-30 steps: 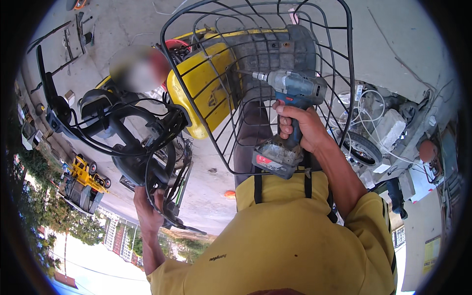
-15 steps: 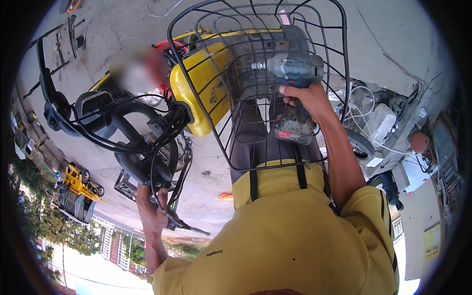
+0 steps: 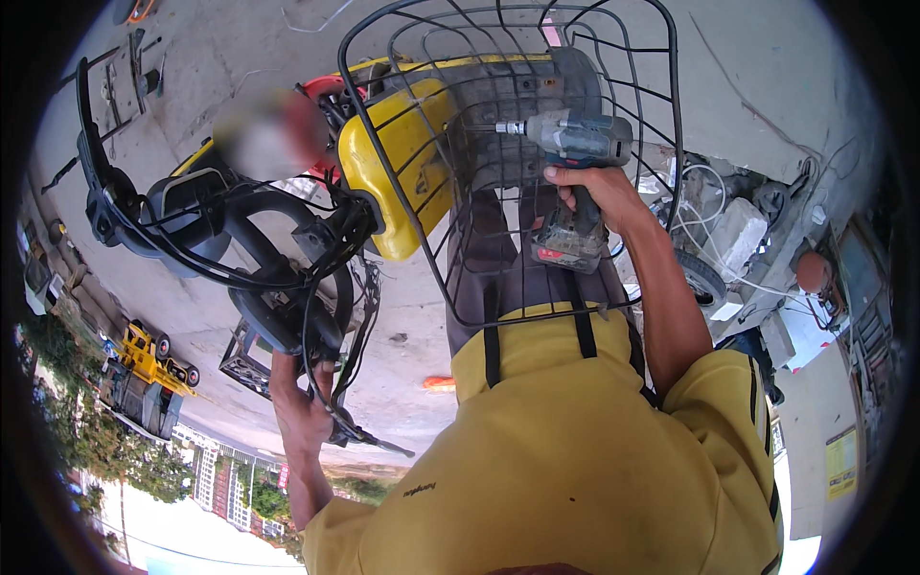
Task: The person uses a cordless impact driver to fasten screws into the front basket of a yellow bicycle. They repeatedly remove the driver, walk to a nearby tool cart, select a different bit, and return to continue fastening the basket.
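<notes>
Driver [image 3: 578, 139] right, handlebar [image 3: 268, 316] left

Near left: left hand [image 3: 305, 401] closed around handlebar, fingertips mostly hidden. Farther, right: right hand [image 3: 613, 196] gripping driver's handle, chuck [image 3: 512, 127] pointing left across wire basket [image 3: 677, 105]. Best: wrist straight, chuck kept clear of basket wires. Can't tell: trigger finger, whether driver sits inside basket or above. Basket's far rim cut off.

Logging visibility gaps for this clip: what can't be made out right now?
All in the head view:
- Left hand: some fingers hidden by the handlebar.
- Drill: handle partly covered by the right hand.
- Blurred patch: whatever lies under it.
- Orange thing: cut off by the top edge.
</notes>
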### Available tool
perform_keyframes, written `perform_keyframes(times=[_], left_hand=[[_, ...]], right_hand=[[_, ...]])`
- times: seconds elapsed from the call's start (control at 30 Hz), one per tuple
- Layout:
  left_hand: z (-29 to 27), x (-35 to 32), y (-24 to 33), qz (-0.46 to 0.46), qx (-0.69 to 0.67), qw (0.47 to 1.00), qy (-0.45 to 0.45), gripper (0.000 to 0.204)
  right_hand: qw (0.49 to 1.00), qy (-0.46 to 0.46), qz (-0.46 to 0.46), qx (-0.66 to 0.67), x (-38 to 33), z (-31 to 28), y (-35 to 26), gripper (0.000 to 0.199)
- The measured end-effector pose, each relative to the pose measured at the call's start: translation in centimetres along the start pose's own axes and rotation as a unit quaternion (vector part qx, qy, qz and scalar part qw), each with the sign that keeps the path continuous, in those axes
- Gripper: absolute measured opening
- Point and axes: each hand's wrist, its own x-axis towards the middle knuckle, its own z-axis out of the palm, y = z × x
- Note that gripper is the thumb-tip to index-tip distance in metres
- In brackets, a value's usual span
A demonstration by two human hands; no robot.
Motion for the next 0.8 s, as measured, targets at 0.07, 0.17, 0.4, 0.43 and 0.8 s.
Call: perform_keyframes(times=[0.07,0.17,0.4,0.43,0.8], left_hand=[[-0.1,-0.2,-0.2,0.005,0.012,1.0,-0.004,0.031],[0.0,0.2,0.5,0.025,0.023,0.999,-0.004,0.032],[0.3,0.2,0.6,0.045,0.028,0.998,0.03,0.037],[0.4,0.0,0.1,0.036,0.027,0.998,0.037,0.038],[3.6,-4.4,6.4,0.214,-0.019,0.895,0.391,0.028]], right_hand=[[0.987,-0.079,0.054,0.127,-1.4,0.3,-0.9,0.029],[0.969,-0.116,0.051,0.213,-3.0,0.9,-1.7,0.026],[0.98,-0.089,0.026,0.178,-2.3,1.0,-0.8,0.017],[0.981,-0.09,0.028,0.17,-2.4,1.0,-0.8,0.017],[0.975,-0.109,-0.002,0.193,-3.0,0.7,0.2,0.014]])
